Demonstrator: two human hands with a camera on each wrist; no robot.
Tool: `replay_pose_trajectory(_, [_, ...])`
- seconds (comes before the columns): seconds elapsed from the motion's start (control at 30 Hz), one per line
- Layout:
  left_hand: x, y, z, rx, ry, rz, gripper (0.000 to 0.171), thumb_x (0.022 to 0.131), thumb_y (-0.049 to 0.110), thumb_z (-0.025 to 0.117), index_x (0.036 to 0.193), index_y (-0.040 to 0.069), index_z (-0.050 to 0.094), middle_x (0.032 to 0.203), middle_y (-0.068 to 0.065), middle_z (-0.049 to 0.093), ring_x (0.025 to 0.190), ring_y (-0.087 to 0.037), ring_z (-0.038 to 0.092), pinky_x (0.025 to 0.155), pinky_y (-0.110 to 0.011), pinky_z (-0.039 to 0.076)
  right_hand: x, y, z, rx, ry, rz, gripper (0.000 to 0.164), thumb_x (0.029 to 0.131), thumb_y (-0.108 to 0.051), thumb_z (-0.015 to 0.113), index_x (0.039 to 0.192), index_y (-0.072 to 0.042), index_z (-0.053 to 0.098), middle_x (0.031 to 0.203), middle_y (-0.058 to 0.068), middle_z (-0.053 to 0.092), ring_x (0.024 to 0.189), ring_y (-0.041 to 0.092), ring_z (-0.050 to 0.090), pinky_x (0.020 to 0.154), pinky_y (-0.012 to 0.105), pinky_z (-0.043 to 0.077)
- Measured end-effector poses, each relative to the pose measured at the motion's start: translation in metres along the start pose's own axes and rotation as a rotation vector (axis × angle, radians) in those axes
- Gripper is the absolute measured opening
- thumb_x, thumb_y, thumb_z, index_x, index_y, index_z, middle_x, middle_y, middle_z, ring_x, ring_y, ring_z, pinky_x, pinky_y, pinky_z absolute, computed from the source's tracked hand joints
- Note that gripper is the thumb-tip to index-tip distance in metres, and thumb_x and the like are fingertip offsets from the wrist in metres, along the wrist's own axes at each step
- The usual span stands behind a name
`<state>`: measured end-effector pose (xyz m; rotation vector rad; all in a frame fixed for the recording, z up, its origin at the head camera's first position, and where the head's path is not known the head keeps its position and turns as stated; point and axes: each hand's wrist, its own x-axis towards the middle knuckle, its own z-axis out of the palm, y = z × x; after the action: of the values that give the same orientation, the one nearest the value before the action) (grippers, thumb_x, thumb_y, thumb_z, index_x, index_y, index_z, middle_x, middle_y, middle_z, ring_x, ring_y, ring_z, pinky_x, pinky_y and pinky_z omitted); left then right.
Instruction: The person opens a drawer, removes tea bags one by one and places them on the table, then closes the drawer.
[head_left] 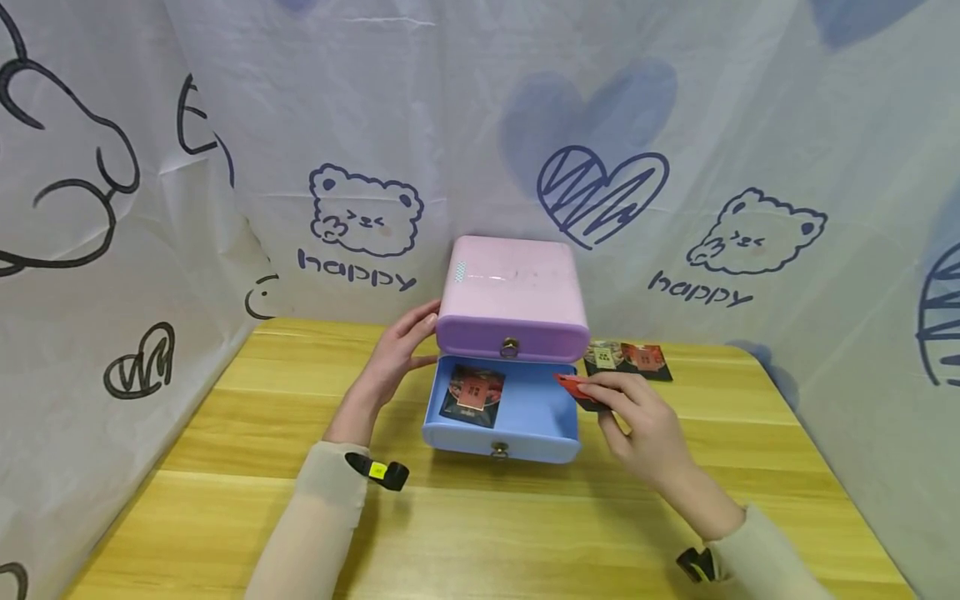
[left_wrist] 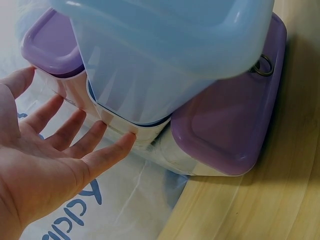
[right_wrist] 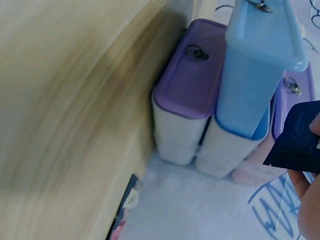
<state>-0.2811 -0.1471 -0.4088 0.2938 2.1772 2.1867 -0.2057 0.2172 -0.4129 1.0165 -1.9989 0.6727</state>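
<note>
A small drawer cabinet [head_left: 517,283] with a pink top stands against the back cloth. Its blue drawer [head_left: 457,440] is pulled out below the purple top drawer [head_left: 480,337]. One flat dark packet [head_left: 474,396] with a red label lies at the drawer's left. The left hand [head_left: 386,362] spreads its fingers along the cabinet's left side, touching it with the fingertips, as the left wrist view shows. My right hand [head_left: 641,425] pinches a black and red packet [head_left: 581,392] over the drawer's right edge. The right wrist view shows that packet's dark back [right_wrist: 295,140].
Dark packets [head_left: 630,360] with printed labels lie on the wooden table [head_left: 480,525] right of the cabinet. Another purple drawer [right_wrist: 190,75] sits closed below the blue one. A printed cloth [head_left: 465,100] hangs behind and at both sides.
</note>
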Motion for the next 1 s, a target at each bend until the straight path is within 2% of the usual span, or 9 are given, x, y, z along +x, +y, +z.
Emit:
replay_pose_trajectory(0.2, [0.0, -0.001, 0.0, -0.011, -0.001, 0.001, 0.057, 0.109, 0.04, 0.054, 0.159, 0.016, 0.043, 0.163, -0.008, 0.041, 0.147, -0.034, 0.04, 0.109, -0.064, 0.046, -0.017, 0.01, -0.007, -0.068, -0.036, 0.101, 0.033, 0.083, 0.006, 0.064, 0.112, -0.002, 0.078, 0.109, 0.013, 0.068, 0.097, 0.031, 0.063, 0.076, 0.043, 0.053])
replay_pose_trajectory(0.6, [0.001, -0.001, -0.001, -0.014, -0.005, 0.004, 0.057, 0.109, 0.04, 0.054, 0.159, 0.016, 0.044, 0.163, -0.008, 0.041, 0.147, -0.034, 0.04, 0.109, -0.065, 0.045, -0.044, 0.036, -0.014, -0.175, -0.136, 0.15, 0.034, 0.081, 0.008, 0.071, 0.114, -0.002, 0.076, 0.109, 0.014, 0.066, 0.097, 0.032, 0.064, 0.075, 0.049, 0.057])
replay_pose_trajectory(1.0, [0.001, -0.002, -0.001, -0.004, -0.004, 0.007, 0.056, 0.109, 0.041, 0.054, 0.159, 0.017, 0.044, 0.163, -0.007, 0.042, 0.147, -0.033, 0.041, 0.108, -0.063, 0.048, -0.066, 0.066, -0.02, -0.259, -0.23, 0.255, 0.031, 0.079, 0.009, 0.079, 0.108, -0.002, 0.076, 0.109, 0.013, 0.069, 0.099, 0.035, 0.066, 0.082, 0.055, 0.059])
